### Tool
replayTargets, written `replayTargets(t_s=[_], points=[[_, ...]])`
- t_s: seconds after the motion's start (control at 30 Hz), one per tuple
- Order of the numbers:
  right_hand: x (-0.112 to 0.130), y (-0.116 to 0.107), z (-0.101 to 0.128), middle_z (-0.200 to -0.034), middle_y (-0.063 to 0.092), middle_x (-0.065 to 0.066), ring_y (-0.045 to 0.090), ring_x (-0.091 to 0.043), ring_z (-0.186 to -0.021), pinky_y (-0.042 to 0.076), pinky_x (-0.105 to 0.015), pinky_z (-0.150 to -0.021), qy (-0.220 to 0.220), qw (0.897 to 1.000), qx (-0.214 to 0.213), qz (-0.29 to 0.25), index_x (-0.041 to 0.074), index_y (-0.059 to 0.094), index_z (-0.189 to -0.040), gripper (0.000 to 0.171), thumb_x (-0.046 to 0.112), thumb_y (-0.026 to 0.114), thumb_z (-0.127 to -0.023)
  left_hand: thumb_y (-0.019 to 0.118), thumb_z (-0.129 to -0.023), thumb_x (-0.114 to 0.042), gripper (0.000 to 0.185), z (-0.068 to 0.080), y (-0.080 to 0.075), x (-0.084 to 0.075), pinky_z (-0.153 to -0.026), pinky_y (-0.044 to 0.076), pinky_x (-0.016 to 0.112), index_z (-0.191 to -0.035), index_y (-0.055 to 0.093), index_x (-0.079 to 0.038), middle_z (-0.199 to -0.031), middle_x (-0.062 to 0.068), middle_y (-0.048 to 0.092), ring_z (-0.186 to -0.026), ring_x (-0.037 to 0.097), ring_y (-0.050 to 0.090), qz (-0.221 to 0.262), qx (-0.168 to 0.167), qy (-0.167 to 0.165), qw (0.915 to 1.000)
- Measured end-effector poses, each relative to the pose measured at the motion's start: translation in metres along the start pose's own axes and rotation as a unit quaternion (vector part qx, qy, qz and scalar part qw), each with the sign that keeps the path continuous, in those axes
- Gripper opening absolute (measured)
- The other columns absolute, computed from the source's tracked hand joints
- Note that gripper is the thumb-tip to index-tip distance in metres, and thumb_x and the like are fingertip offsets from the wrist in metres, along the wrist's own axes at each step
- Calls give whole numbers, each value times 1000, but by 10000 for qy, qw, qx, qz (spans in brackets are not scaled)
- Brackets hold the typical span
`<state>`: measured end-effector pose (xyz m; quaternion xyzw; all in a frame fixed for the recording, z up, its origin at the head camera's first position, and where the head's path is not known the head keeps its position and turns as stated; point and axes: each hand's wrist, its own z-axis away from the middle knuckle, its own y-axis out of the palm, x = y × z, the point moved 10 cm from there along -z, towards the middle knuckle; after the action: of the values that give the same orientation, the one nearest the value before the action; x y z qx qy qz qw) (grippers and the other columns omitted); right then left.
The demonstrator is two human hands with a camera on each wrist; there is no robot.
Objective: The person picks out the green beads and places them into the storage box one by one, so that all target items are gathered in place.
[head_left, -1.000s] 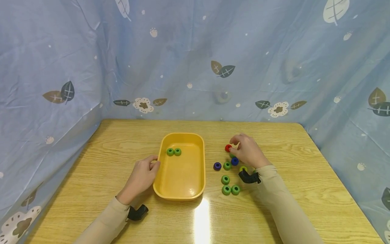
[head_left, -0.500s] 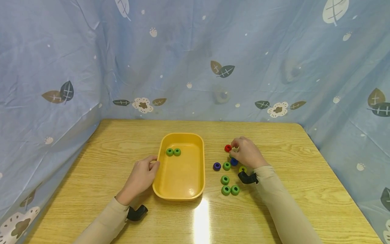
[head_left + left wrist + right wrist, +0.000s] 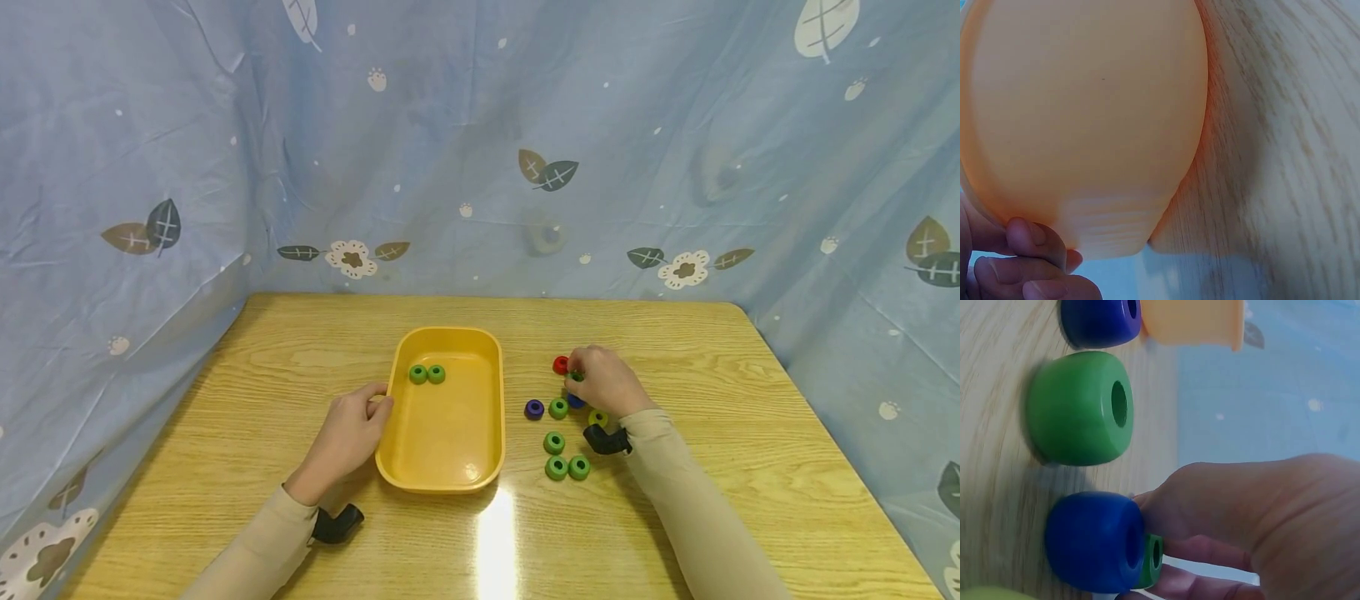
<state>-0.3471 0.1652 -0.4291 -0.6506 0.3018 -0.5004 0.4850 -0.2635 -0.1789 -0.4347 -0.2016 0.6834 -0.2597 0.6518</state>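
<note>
At three o'clock of the tray (image 3: 491, 400), your right hand (image 3: 603, 383) curls over the loose beads, fingertips pinching a green bead (image 3: 576, 377) just below the red one (image 3: 560, 364). Your left hand (image 3: 347, 437) grips the tray's nine o'clock rim, likely steadying it.

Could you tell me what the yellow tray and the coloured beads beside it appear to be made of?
Yellow tray: probably moulded plastic, smooth and slightly glossy, with rounded corners and thin walls. Green bead and blue bead: smooth, evenly coloured, with a soft sheen; painted wood or plastic, the pictures cannot settle which.
</note>
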Motion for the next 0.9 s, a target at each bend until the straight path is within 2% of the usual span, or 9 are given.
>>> replayTargets(t_s=[0.23, 0.5, 0.77, 0.9], points=[[2, 5, 1, -104, 71, -16, 63, -26, -86, 55, -46, -78, 50, 9996, 260, -77, 0, 73, -107, 22, 14, 78, -90, 51, -109, -15, 35, 0, 0, 1, -47, 38, 24, -136, 61, 6, -80, 9, 75, -52, 13, 54, -5, -17, -25, 10000], [1, 6, -1, -107, 72, -15, 63, -25, -87, 55, -45, -79, 48, 9997, 242, -64, 2, 74, -108, 22, 13, 79, -90, 50, -110, -16, 37, 1, 1, 3, -46, 36, 24, -138, 60, 5, -73, 7, 70, -48, 12, 47, -31, 24, -76, 10000], [8, -4, 1, -104, 71, -16, 66, -28, -90, 56, -49, -83, -207, 9996, -141, -136, 1, 74, -105, 19, 9, 77, -89, 51, -110, -15, 36, 1, 0, 1, -45, 32, 23, -138, 61, 5, -61, 2, 57, -46, 9, 39, -64, 13, -38, 10000], [10, -10, 2, -104, 70, -16, 63, -28, -86, 55, -48, -79, -224, 9988, -379, -229, 0, 74, -108, 21, 7, 76, -88, 51, -109, -14, 35, 1, 0, -1, -44, 31, 23, -137, 62, 5, -58, -1, 50, -45, 9, 37, -79, 0, 23, 10000]])
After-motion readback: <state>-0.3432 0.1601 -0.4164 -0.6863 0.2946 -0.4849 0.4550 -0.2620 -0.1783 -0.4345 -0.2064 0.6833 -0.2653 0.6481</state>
